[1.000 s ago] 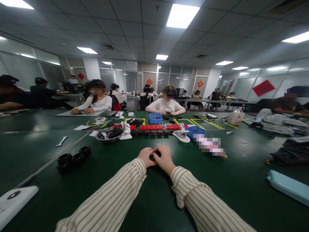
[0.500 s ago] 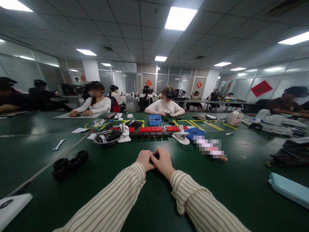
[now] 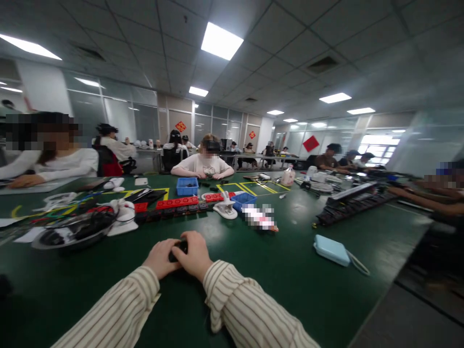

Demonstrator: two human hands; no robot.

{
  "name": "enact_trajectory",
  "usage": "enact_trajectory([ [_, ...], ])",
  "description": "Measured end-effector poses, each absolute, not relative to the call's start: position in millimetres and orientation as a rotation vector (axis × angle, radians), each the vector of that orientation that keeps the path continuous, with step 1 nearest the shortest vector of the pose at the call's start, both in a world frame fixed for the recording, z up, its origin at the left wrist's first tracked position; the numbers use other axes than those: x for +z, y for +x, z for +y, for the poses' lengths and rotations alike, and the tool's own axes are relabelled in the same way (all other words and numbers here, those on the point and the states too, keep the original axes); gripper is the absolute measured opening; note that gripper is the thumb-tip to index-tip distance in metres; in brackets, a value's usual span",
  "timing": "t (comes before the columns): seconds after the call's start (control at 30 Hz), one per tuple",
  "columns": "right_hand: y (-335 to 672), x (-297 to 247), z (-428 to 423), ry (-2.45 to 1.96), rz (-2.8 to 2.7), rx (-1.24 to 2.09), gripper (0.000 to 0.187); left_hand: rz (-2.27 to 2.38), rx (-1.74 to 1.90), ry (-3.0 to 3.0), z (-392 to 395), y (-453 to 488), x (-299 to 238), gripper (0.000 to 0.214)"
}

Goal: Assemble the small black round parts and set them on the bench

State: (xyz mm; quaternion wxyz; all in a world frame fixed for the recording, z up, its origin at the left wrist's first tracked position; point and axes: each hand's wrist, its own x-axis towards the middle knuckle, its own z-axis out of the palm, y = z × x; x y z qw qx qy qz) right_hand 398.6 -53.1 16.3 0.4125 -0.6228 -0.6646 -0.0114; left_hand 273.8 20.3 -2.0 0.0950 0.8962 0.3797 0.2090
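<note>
Mostly hidden, a dark object (image 3: 183, 247) of unclear shape is clasped between both hands (image 3: 196, 256).

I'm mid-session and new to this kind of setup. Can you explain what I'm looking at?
There is no machine here: these are a person's bare hands, seen from a camera worn on the head that looks forward and down. The left hand and right hand, in striped sleeves, meet around a small black object; fingers cover much of it, so I can't tell what it is. On the green table beyond lie a red-and-black strip, a white clip stand and a blue bin. A light-blue case lies to the right.
</note>
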Motion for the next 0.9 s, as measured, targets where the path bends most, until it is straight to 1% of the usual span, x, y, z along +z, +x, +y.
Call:
enact_trajectory([
  [0.07, 400, 15, -51, -1.608, -1.632, -0.034, 0.032, 1.21, 0.582, 2.662, 21, 276, -2, 0.047],
  [0.23, 402, 15, -48, -1.638, -1.618, -0.028, 0.024, 1.23, 0.49, 2.677, 17, 280, 6, 0.038],
  [0.4, 403, 15, -43, -1.575, -1.725, 0.001, 0.014, 1.139, 0.55, 2.613, 24, 279, 0, 0.038],
  [0.47, 403, 15, -42, -1.553, -1.774, 0.006, 0.013, 1.088, 0.573, 2.581, 30, 277, -6, 0.04],
  [0.6, 402, 14, -45, -1.521, -1.802, -0.009, 0.019, 1.077, 0.602, 2.591, 38, 276, -16, 0.045],
  [0.8, 399, 16, -52, -1.626, -1.545, -0.036, 0.042, 1.288, 0.572, 2.658, 22, 278, -3, 0.052],
  [0.9, 398, 15, -51, -1.692, -1.526, -0.04, 0.039, 1.368, 0.5, 2.682, 12, 278, 5, 0.051],
])
